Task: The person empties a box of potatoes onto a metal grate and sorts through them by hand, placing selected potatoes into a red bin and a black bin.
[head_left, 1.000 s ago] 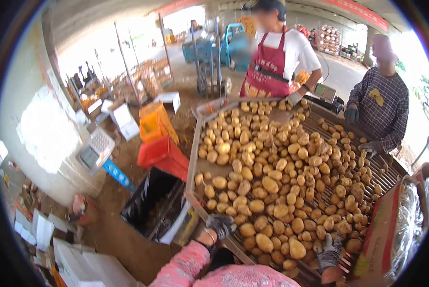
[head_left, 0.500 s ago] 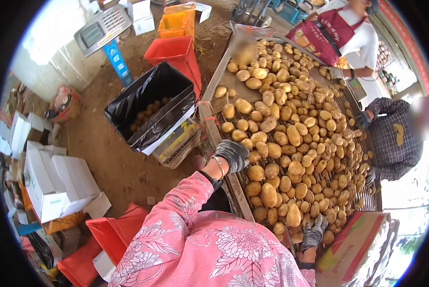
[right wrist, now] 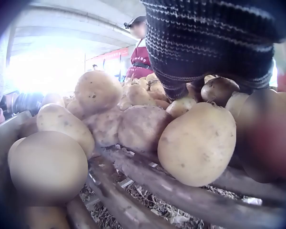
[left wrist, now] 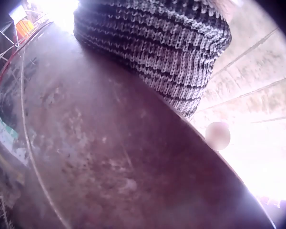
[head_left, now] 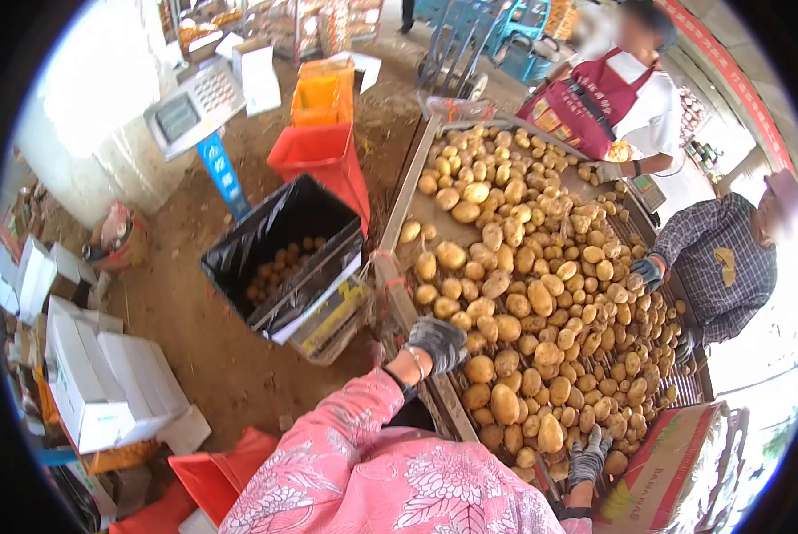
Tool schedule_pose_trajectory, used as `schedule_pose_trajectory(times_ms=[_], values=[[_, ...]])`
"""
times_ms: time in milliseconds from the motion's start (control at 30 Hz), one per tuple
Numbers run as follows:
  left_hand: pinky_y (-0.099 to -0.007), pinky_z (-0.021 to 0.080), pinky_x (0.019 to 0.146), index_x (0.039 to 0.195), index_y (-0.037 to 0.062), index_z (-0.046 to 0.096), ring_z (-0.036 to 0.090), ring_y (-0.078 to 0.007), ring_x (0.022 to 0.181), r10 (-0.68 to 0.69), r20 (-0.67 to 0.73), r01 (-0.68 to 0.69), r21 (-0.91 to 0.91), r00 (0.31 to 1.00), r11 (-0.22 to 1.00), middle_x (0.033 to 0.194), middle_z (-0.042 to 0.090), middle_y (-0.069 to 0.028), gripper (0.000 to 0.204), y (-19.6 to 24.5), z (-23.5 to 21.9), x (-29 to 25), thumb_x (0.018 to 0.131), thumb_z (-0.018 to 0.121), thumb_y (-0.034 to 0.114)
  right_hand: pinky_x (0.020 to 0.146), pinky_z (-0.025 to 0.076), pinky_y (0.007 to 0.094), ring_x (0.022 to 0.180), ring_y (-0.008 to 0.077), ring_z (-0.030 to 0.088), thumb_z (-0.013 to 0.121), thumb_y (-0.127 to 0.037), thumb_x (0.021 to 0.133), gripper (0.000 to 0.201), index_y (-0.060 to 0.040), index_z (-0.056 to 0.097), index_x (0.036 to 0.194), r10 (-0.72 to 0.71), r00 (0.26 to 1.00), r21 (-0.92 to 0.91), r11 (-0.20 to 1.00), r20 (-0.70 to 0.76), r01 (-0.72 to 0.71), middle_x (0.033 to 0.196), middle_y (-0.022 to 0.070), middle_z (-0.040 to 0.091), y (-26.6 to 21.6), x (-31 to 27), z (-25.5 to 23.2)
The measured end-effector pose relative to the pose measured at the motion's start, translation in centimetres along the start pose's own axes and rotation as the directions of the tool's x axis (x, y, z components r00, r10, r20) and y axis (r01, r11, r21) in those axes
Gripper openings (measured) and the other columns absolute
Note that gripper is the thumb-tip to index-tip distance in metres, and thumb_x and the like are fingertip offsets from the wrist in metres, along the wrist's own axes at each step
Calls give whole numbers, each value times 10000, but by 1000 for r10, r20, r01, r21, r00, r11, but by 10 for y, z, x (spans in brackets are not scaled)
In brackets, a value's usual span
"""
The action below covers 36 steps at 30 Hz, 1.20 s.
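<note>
Many potatoes (head_left: pixel 539 297) cover a slatted sorting table with a raised metal rim (head_left: pixel 402 301). My left hand (head_left: pixel 436 345), in a grey-and-black striped knit glove, rests on this rim beside the potatoes; the left wrist view shows the glove (left wrist: pixel 157 50) against the metal side (left wrist: pixel 105 138), its fingertips hidden. Near the table's front right corner, my right hand (head_left: pixel 588 458) lies on potatoes with its gloved fingers apart. In the right wrist view, that glove (right wrist: pixel 209 43) reaches over the pile, above a large potato (right wrist: pixel 198 144) on the slats (right wrist: pixel 148 179).
A black-lined box (head_left: pixel 283 254) holding potatoes stands left of the table, with red (head_left: pixel 323 160) and orange (head_left: pixel 321 93) bins behind. A banana carton (head_left: pixel 661 472) sits at the right corner. Two people, one in an apron (head_left: pixel 586 102), one in a checked shirt (head_left: pixel 715 267), stand across.
The head view has swung down and rolled, showing more of the floor and my sleeve. Both my hands stay at about the same places, on the rim and the potatoes.
</note>
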<state>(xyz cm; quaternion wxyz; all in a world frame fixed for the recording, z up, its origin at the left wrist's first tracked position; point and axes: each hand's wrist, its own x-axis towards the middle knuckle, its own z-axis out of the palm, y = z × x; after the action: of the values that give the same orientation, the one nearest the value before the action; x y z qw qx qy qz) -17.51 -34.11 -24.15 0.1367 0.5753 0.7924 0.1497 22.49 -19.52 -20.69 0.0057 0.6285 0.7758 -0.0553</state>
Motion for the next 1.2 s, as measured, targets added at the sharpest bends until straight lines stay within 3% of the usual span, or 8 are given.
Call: schedule_pose_trajectory(times_ms=[133, 167, 267, 500, 967, 1200], values=[[-470, 494, 624, 772, 103, 672, 646, -316, 712, 12, 21, -12, -4, 1000, 1000, 742, 663, -118, 326, 0, 1, 3, 794, 541, 402, 1093, 298, 419, 1332, 413, 297, 669, -315, 808, 575, -43, 505, 1287, -16, 998, -13, 1000, -67, 15, 1491, 229, 206, -2, -2, 2], [-472, 495, 631, 772, 104, 671, 648, -318, 720, 3, 31, -2, -9, 1000, 1000, 746, 664, -121, 331, 0, 0, 3, 796, 536, 405, 1116, 255, 393, 1351, 404, 265, 702, -210, 763, 636, -53, 462, 1330, 42, 999, 33, 999, -6, -42, 1508, 222, 174, -11, -5, -7], [-484, 487, 642, 825, 95, 644, 645, -326, 759, 9, 116, -14, 41, 993, 999, 777, 657, -125, 344, 2, -5, 4, 833, 525, 417, 1115, 258, 394, 1342, 406, 278, 705, -207, 762, 638, -42, 460, 1328, 84, 996, 96, 992, -2, -84, 1508, 222, 173, -15, -5, -8], [-463, 491, 632, 793, 69, 629, 643, -320, 737, 29, 127, -37, 64, 991, 997, 733, 648, -137, 357, 6, -8, 8, 854, 514, 402, 1109, 262, 401, 1335, 391, 283, 697, -201, 765, 604, -35, 482, 1305, 160, 987, 70, 984, 30, -162, 1498, 216, 204, -29, -8, -19], [-456, 493, 638, 812, 79, 633, 645, -318, 742, -21, 169, 6, 92, 985, 996, 758, 655, -129, 373, 8, -9, 9, 862, 509, 428, 1118, 229, 424, 1339, 386, 280, 701, -214, 748, 633, -33, 476, 1311, 115, 992, 61, 992, -53, -112, 1501, 210, 199, -12, -4, 2], [-451, 493, 651, 827, 81, 634, 644, -313, 748, -23, 179, 7, 92, 984, 996, 763, 656, -120, 362, 8, -9, 7, 862, 515, 421, 1118, 228, 419, 1344, 379, 272, 703, -213, 750, 644, -33, 467, 1321, 115, 993, 101, 989, -26, -112, 1500, 206, 202, -22, -8, -13]])
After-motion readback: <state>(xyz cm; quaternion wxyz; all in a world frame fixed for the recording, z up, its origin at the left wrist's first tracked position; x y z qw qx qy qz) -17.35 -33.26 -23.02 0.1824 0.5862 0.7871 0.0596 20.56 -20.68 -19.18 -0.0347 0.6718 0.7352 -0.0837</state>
